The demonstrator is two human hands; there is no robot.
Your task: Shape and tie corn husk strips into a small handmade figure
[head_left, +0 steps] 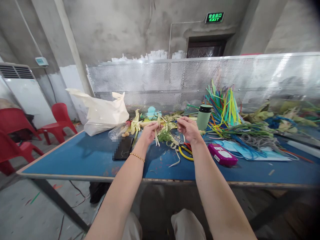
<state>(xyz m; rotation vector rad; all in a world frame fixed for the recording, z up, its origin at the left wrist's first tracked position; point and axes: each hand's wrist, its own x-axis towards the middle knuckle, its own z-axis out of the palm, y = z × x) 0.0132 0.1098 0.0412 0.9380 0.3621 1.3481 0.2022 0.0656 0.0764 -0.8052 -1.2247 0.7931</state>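
Note:
My left hand [150, 131] is closed in a pinch on a pale husk strip [156, 137], whose ends hang below the fingers. Facing it across a small gap, my right hand [187, 128] has its thumb and fingers pressed together; whatever they hold is too small to make out. Between and just behind the hands lies a feathery green sprig [164, 136]. Below the right hand are yellow-handled pliers or scissors [185, 155], partly covered by the wrist. A curled pale strip [177, 161] rests on the blue table [100, 163] near them.
To the left are a white plastic bag [106, 113], a clear bottle [118, 131] and a dark flat device [123, 148]. Rightward stand a green tumbler [203, 118] and a purple packet [222, 155], with bright stems [225, 106] and tangled cords [260, 136] behind. A perforated metal screen [150, 81] borders the back.

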